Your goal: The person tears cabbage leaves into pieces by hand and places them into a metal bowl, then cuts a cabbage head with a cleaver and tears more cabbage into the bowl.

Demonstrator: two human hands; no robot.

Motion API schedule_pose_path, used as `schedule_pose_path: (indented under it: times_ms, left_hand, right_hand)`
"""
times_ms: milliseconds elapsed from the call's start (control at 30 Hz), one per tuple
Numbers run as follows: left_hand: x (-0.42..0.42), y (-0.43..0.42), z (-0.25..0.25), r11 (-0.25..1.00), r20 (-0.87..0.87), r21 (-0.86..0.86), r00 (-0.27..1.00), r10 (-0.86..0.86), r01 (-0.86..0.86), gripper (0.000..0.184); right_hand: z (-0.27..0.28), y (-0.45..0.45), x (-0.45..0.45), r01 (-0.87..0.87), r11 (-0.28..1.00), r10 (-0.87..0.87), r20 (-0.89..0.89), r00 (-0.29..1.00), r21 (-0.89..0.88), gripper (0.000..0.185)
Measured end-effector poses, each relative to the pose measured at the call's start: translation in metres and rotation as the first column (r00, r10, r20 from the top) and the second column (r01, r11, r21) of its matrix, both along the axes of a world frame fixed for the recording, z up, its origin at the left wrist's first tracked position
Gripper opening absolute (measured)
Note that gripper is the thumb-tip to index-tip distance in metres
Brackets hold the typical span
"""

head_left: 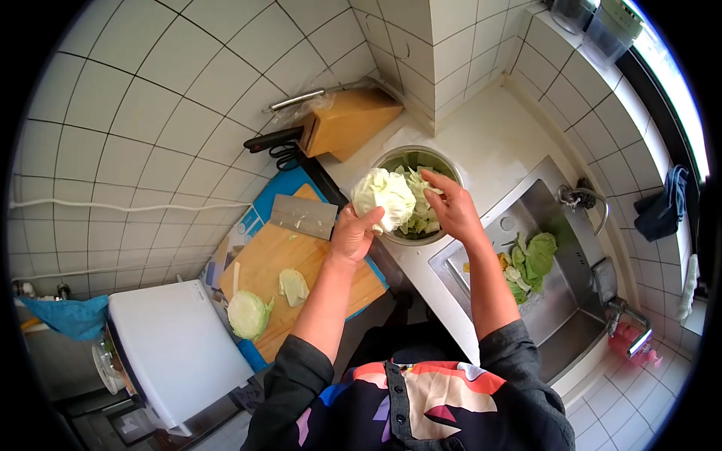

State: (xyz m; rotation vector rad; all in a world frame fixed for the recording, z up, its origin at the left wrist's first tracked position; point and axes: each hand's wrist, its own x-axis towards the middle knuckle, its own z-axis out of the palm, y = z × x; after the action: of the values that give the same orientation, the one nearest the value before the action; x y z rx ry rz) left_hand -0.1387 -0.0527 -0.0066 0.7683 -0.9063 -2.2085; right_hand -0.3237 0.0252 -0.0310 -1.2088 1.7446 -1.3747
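My left hand (pixel 353 234) is closed around a pale chunk of cabbage (pixel 384 198), holding it over the left rim of a round metal bowl (pixel 455 167). Torn cabbage leaves (pixel 421 214) fill much of that bowl. Above its right side hovers my right hand (pixel 453 207), thumb and fingers apart and close to the leaves; I see nothing clearly gripped in it. On the wooden cutting board (pixel 259 263) lie a cut cabbage half (pixel 250 314) and a smaller cabbage piece (pixel 293 287). A cleaver (pixel 303 216) rests flat at the board's far end, with small bits on its blade.
A knife block (pixel 350 124) with black-handled scissors (pixel 284 152) beside it stands behind the board. To the right is a steel sink (pixel 560 331) holding green outer leaves (pixel 535 259) and a faucet (pixel 590 197). A white appliance (pixel 177 349) sits at left.
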Motion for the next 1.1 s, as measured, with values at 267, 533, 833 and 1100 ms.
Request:
schedule_pose_path:
  times_ms: [267,533,833,1100]
  left_hand:
    - [-0.010,0.008,0.003,0.990,0.182,-0.120,0.979,0.093,-0.072,0.042]
    - [-0.015,0.017,0.016,0.962,0.207,-0.249,0.964,0.167,-0.113,0.036]
    - [-0.012,0.025,0.015,0.950,0.272,-0.293,0.943,0.192,-0.109,0.035]
    - [-0.012,0.026,0.013,0.943,0.241,-0.290,0.941,0.236,-0.162,0.037]
  right_hand:
    - [0.033,0.000,0.036,0.181,0.971,-0.181,0.015,0.983,-0.158,0.031]
    - [0.019,-0.003,0.024,-0.025,0.998,0.044,0.447,0.893,-0.050,0.031]
    - [0.032,0.009,0.004,-0.298,0.949,0.290,0.677,0.676,-0.108,0.031]
    - [0.003,0.003,0.022,0.029,0.998,0.034,0.816,0.577,-0.061,0.030]
